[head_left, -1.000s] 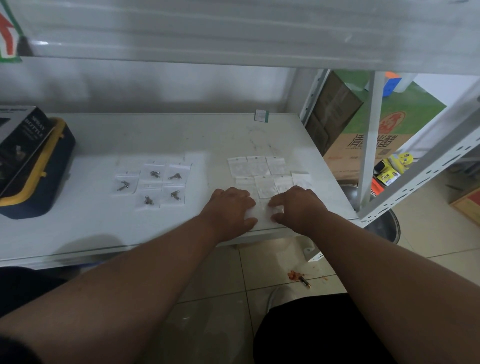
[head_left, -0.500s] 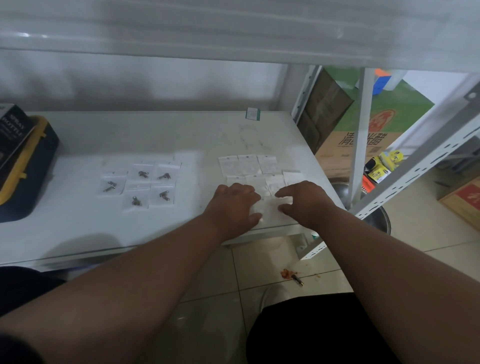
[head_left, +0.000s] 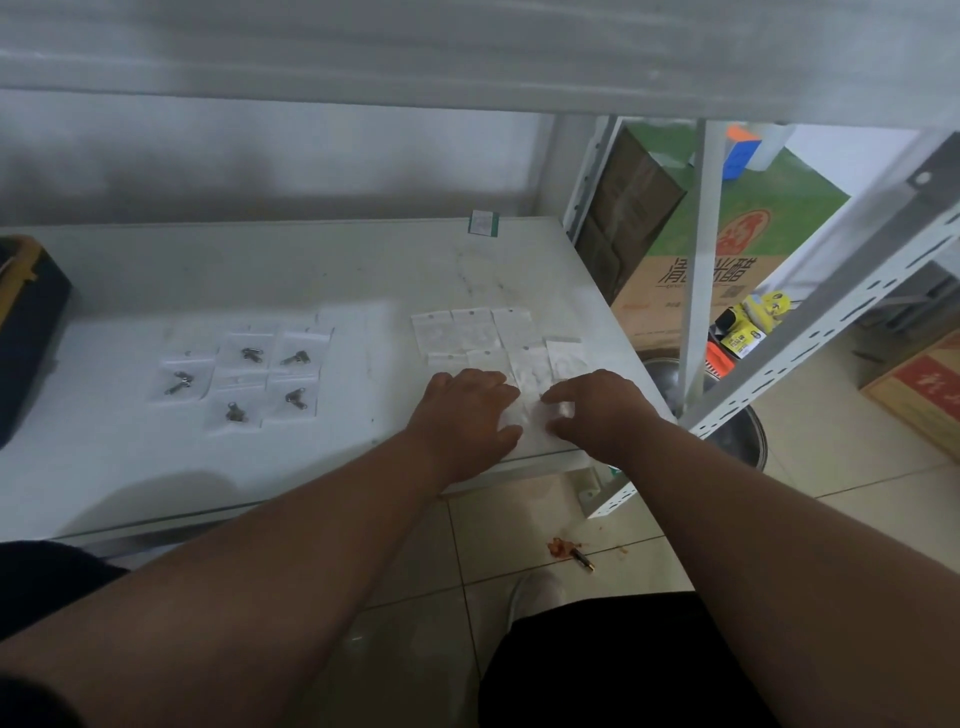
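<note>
Both my hands lie on the white shelf board (head_left: 322, 467) near its front right edge. My left hand (head_left: 462, 415) rests flat, fingers spread over empty small plastic bags. My right hand (head_left: 597, 410) has its forefinger and thumb tips down on one empty clear bag (head_left: 532, 415) lying between the two hands. Behind them several empty bags (head_left: 470, 330) are laid out in rows. To the left lie several bags with a metal screw part (head_left: 239, 374) in each.
A dark case with yellow trim (head_left: 26, 332) sits at the shelf's left end. A small green-edged packet (head_left: 483, 223) lies at the back. Slotted metal uprights (head_left: 698, 270) stand right of the shelf, with cardboard boxes (head_left: 670, 291) and a metal basin (head_left: 737, 436) beyond. The upper shelf (head_left: 467, 52) hangs overhead.
The view has swung slightly right. Both hands stay on the bag; my right forefinger and thumb have shifted a little over it.
</note>
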